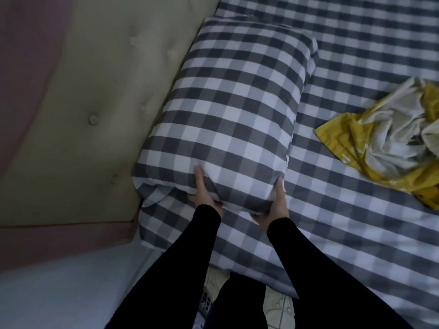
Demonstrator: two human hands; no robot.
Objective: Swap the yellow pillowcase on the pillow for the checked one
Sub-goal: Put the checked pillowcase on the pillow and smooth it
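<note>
The pillow (228,110) runs lengthwise straight away from me. My left hand (205,193) and right hand (275,203) cup its near end, fingers flat against the checked pillowcase (249,74), equally close.

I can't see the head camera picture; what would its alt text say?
Two hands, the left hand and the right hand, press against the near end of a pillow in a grey-and-white checked pillowcase, lying beside a padded headboard on a matching checked sheet. A crumpled yellow pillowcase lies on the bed to the right.
</note>
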